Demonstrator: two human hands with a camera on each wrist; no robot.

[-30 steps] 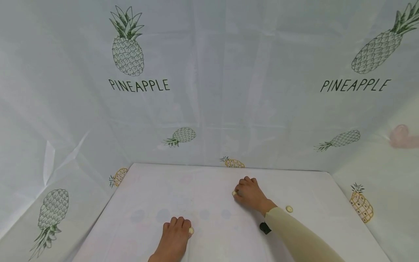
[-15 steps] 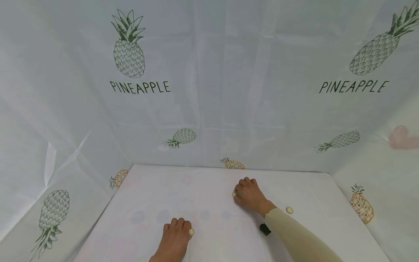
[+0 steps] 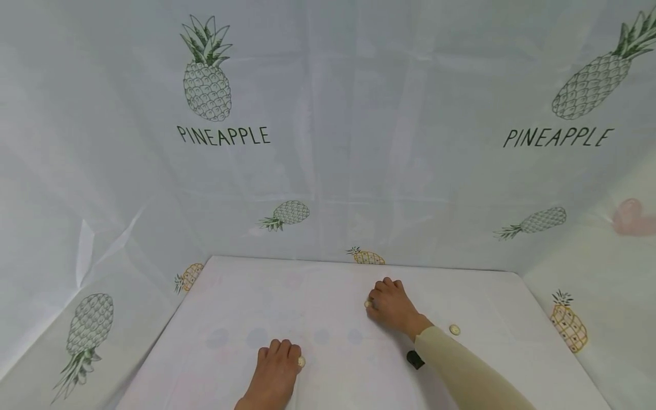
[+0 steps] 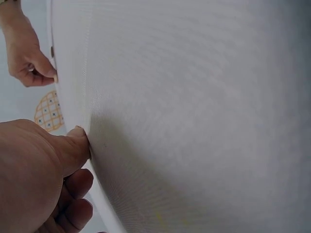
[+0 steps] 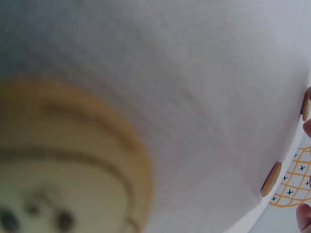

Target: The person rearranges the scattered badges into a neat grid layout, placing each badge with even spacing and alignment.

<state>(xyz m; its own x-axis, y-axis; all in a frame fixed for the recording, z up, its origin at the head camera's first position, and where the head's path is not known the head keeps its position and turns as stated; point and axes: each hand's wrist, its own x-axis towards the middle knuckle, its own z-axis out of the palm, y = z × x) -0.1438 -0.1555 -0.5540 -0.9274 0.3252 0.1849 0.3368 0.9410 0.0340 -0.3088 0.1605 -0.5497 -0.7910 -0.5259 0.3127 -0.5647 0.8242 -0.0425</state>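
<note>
In the head view my left hand (image 3: 273, 373) rests low on the white table, fingers curled, pinching a small round pale wooden disc (image 3: 301, 361) at its right side. Farther back, my right hand (image 3: 393, 307) pinches a similar disc (image 3: 368, 303) near its thumb and index finger. A third disc (image 3: 454, 329) lies flat to the right of the right wrist. Close up in the right wrist view, one disc (image 5: 73, 179) shows a tan rim, a drawn line and dark dots. My left thumb (image 4: 73, 148) presses down at the table surface, hiding the disc there.
A small black object (image 3: 415, 359) lies beside the right sleeve (image 3: 466, 367). White cloth (image 3: 328, 142) printed with pineapples hangs behind the table (image 3: 328, 279) and along both sides. Faint blue and pink spots show through the table cover.
</note>
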